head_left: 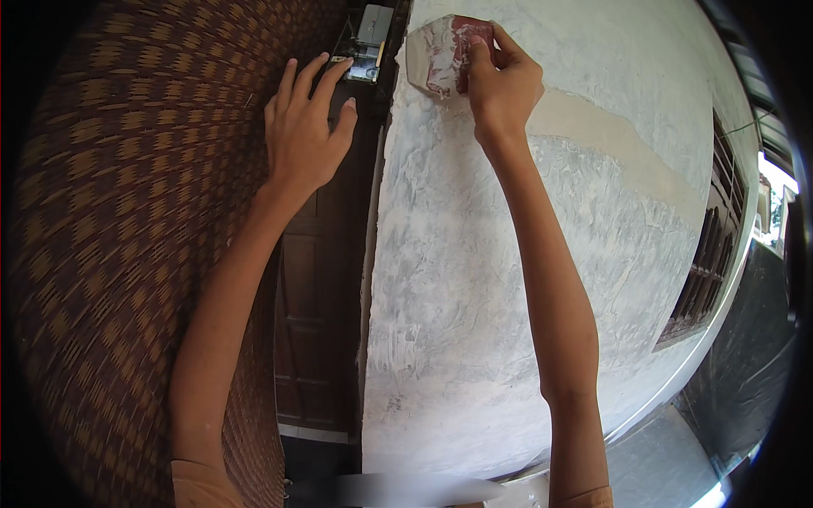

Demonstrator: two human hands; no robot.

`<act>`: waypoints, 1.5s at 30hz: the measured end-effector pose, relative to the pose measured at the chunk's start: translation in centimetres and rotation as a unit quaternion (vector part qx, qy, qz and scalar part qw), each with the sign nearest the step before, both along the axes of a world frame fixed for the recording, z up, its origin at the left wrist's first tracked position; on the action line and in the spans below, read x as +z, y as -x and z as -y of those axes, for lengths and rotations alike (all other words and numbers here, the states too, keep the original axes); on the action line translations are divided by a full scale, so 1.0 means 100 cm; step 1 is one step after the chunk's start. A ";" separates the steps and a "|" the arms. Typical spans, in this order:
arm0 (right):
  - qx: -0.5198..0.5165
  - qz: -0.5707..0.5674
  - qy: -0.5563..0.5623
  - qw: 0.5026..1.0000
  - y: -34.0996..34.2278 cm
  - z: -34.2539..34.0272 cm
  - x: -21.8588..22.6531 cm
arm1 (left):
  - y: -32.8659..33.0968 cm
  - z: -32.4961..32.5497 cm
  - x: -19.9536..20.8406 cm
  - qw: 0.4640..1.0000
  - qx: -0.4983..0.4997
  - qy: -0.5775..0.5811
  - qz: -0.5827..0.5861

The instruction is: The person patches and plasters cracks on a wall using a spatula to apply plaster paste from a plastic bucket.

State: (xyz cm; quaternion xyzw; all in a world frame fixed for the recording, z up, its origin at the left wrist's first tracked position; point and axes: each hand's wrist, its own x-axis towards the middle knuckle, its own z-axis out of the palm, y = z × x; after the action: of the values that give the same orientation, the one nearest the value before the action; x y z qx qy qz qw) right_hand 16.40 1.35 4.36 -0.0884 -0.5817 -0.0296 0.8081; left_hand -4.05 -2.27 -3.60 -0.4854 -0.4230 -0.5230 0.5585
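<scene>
My right hand (508,85) is closed on a red putty spreader (461,51) smeared with whitish putty, thumb on its near face. The spreader lies against the upper left part of a rough white plastered wall (457,254), close to its vertical edge. From beside it, a beige band of putty (610,144) runs across the wall to the right. My left hand (309,140) is raised with spread fingers and holds nothing. It is beside a brown woven panel (110,212); whether it touches the panel I cannot tell.
A dark panelled door (301,288) stands in the gap between panel and wall. Beyond my left fingertips is a grey box-like fitting (373,25). To the right are a barred window (707,254) and a dark sheet (737,356). Something grey blurs at the bottom edge (415,491).
</scene>
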 end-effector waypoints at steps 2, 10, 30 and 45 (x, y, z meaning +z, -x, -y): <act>0.025 -0.036 0.018 0.999 -0.020 0.003 -0.002 | 0.002 0.004 -0.004 1.000 0.001 0.004 0.003; 0.015 0.003 -0.019 1.000 -0.002 -0.005 -0.008 | 0.000 0.006 -0.003 1.000 0.004 0.007 -0.002; 0.072 -0.008 -0.019 0.997 -0.023 -0.002 -0.026 | -0.007 -0.001 -0.005 1.000 -0.007 0.029 0.001; 0.107 0.010 0.022 0.994 -0.022 0.011 -0.042 | -0.032 -0.001 0.001 1.000 -0.020 0.020 -0.010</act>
State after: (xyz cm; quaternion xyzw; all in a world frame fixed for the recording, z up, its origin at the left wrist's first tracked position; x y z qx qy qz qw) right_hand 18.62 0.29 0.20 -0.0431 -0.5962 0.0685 0.7988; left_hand -0.86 -2.18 -3.50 -0.5101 -0.4183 -0.5202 0.5424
